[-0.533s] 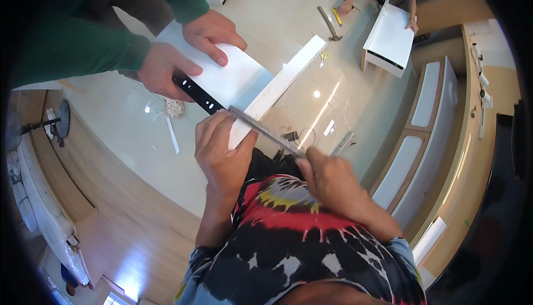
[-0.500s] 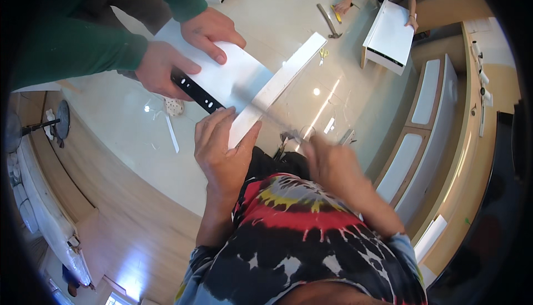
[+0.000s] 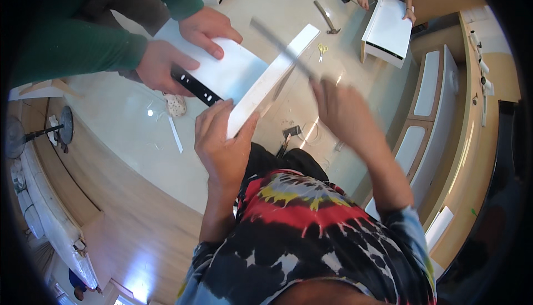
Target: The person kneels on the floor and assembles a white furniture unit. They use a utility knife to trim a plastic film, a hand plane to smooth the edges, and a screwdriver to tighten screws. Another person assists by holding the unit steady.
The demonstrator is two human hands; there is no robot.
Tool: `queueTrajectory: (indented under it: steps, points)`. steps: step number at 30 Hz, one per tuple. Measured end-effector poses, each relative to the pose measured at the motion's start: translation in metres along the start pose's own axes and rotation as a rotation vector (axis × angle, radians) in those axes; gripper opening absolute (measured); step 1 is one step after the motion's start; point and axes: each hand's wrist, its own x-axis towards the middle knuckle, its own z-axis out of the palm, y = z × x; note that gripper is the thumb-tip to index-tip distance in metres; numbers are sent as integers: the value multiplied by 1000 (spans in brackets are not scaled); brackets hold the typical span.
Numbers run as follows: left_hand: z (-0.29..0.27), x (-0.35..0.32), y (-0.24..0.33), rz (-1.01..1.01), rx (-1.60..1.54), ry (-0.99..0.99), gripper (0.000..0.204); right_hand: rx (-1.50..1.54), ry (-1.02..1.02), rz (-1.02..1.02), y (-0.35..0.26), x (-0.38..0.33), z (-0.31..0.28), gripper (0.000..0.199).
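Observation:
A white drawer piece (image 3: 236,61) with a black metal slide (image 3: 194,87) along its side lies in front of me. Across its near end runs a narrow white board (image 3: 272,83). My left hand (image 3: 219,144) is closed round the board's lower end, thumb on one side and fingers on the other. Gripped in my right hand (image 3: 347,113) is a long, thin grey file (image 3: 283,47), smeared by motion, which crosses over the board's upper part; whether they touch I cannot tell. A co-worker's two hands (image 3: 208,30) in green sleeves hold the drawer piece's far end.
On the floor lie a claw hammer (image 3: 326,17), yellow scissors (image 3: 321,52) and a black-headed tool (image 3: 291,132). Another person handles a white drawer (image 3: 386,27) at the far right. A long wooden cabinet (image 3: 411,116) stands right; a fan (image 3: 64,127) is left.
My right hand and the file have moved away from me, toward the board's far end. My left hand keeps its hold. The far person's hand has drawn back from beside the hammer.

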Motion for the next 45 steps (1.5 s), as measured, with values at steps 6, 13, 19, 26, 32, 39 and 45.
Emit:
queueTrajectory:
  steps: [6,13,19,26,32,39,45]
  points:
    - [-4,-1,-4,25,36,-5,36,90,-127,109,-7,-11,9,32]
    - [-7,0,10,-36,153,-141,40,181,-127,-17,-8,-38,14,32]
    - [6,10,54,200,799,-297,54,336,312,197,95,35,11,39]
    - [58,70,70,152,696,-416,51,621,240,95,73,-28,47,35]
    - [79,74,86,41,792,-400,37,435,182,33,67,-34,72,29]
    - [79,75,76,76,854,-371,40,468,284,74,79,21,40,30]
    - [85,76,73,187,856,-315,42,412,253,93,96,47,64,41]
